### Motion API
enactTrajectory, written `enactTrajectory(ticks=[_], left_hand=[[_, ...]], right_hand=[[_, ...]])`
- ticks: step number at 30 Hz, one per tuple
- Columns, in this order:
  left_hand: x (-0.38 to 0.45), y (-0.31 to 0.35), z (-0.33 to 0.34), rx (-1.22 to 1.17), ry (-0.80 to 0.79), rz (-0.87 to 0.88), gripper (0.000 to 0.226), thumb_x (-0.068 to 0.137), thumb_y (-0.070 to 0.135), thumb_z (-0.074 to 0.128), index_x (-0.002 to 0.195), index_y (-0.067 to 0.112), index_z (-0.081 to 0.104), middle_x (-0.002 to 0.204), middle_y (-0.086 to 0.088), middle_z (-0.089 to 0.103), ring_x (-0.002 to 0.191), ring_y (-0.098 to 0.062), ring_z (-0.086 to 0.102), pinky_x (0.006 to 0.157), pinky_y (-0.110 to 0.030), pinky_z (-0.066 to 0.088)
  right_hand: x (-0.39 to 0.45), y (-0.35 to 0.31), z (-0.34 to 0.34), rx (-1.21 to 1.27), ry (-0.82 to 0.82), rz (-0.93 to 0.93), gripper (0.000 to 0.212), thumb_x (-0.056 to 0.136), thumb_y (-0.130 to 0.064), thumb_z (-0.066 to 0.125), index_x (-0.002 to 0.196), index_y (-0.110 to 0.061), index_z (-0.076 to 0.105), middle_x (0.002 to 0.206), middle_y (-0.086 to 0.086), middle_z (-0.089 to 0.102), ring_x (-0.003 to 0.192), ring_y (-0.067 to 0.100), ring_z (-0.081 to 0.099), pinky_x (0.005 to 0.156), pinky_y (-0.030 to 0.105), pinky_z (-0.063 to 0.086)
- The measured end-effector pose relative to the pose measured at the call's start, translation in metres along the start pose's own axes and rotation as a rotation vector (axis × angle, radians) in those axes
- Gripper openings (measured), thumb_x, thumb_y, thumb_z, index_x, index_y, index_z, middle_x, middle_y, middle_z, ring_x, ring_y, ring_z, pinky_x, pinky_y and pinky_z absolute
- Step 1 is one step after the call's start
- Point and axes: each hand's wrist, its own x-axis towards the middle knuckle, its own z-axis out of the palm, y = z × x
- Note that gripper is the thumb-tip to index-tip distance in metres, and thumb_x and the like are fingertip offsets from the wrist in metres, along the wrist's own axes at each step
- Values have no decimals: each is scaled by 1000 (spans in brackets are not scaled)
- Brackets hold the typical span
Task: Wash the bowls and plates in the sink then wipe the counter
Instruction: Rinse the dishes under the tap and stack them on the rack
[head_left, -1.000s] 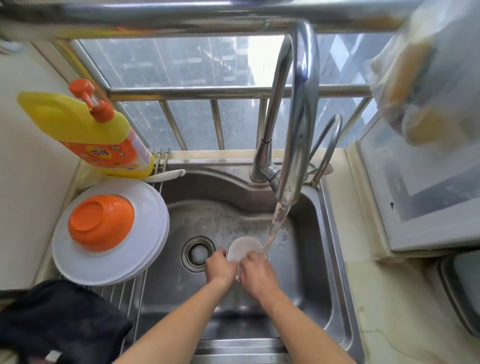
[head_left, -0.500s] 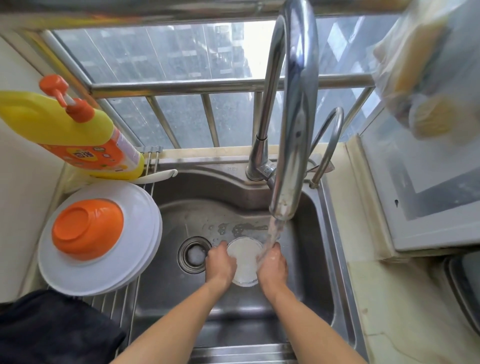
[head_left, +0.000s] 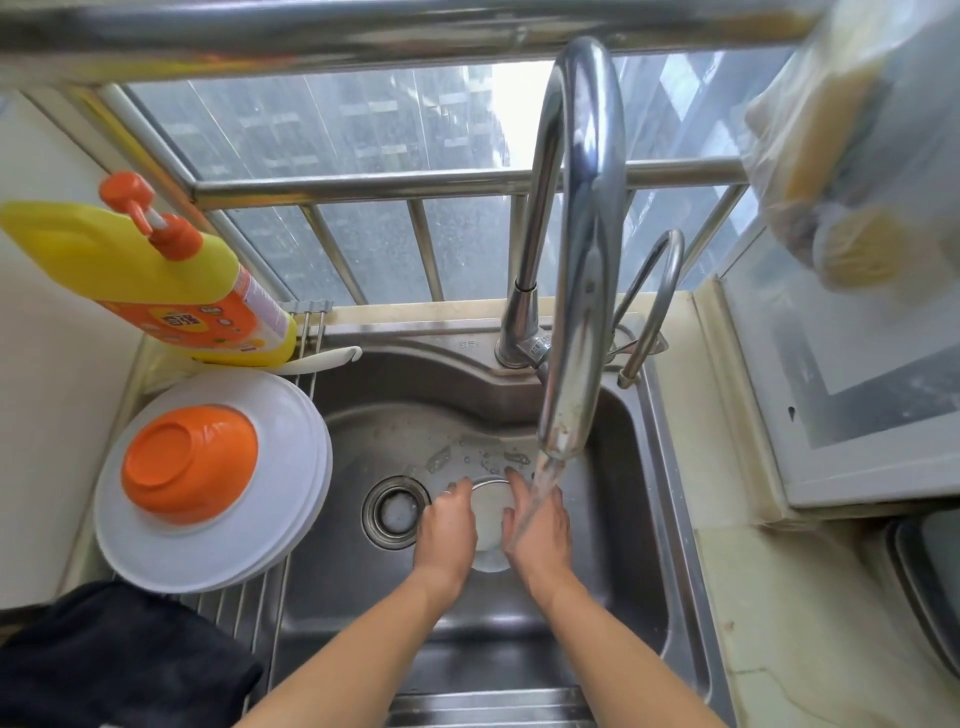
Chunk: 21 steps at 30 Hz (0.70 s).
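Left hand (head_left: 447, 525) grips the left rim of a small white bowl (head_left: 491, 519), fingers curled over the edge; right hand (head_left: 540, 525) cups the opp. side, fingers wrapped round the rim, w/ the tap stream (head_left: 540, 483) running over its back. Bowl sits low in the steel sink (head_left: 639, 519), just right of the drain (head_left: 396, 512), tilted a bit toward the person, mouth facing up.

Handling, as a judgement: bowl looks light & rigid, prob. ceramic or melamine, can't tell which. Wet now, so slick; if ceramic it'd chip against the steel basin or the faucet (head_left: 576, 260) spout close above. Best hold is a two-sided rim grip as here, thumbs inside, fingers under the wall; turning it by the rim lets water reach all round. Avoid a one-hand pinch on the wet lip.

Orange bowl (head_left: 189, 462) rests upside-down on stacked white plates (head_left: 291, 415) on the rack, left of the basin. Yellow detergent bottle (head_left: 156, 275) behind them; dark cloth (head_left: 114, 665) lies on the worktop corner, near left.
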Motion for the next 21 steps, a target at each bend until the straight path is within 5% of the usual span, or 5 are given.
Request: enactTrajectory(ticks=[5,9,14,17,21], left_hand=[[-6,7,-12,87,54,127,37,94,-4,42,123,6,64,108,-20,69,100,-43,65,83,-50,51],[-8,3,-16,-116,158,103,11,93,5,51,90,7,62,79,-17,68,74,-39,63,64,-44,49],[-9,-10,-10,-621,-170,-257,36,74,12,63,106,27,66,101,-1,75,96,-24,69,87,-46,58],[-24,0,-25,-903,-477,-280,67,67,-7,40,120,24,65,114,-12,73,106,-32,71,80,-53,61],[-36,17,-50,-1021,-549,-344,76,69,-17,24,124,23,59,118,-11,71,110,-34,69,78,-59,60]], right_hand=[[-3,-7,-10,34,155,-48,19,87,-14,69,106,-15,68,122,13,59,114,33,55,92,43,49],[-7,-6,-26,325,115,-3,13,96,-26,58,91,-14,61,91,13,67,88,35,63,75,44,54],[-17,-8,-45,480,-63,209,23,95,-36,57,102,-15,64,97,11,71,91,37,65,78,45,57],[-22,-10,-50,403,-148,295,25,89,-26,52,110,-19,62,109,12,69,101,38,64,84,45,57],[-41,-20,-73,31,72,39,32,83,-4,66,112,-14,58,110,9,55,99,32,56,78,39,49]])
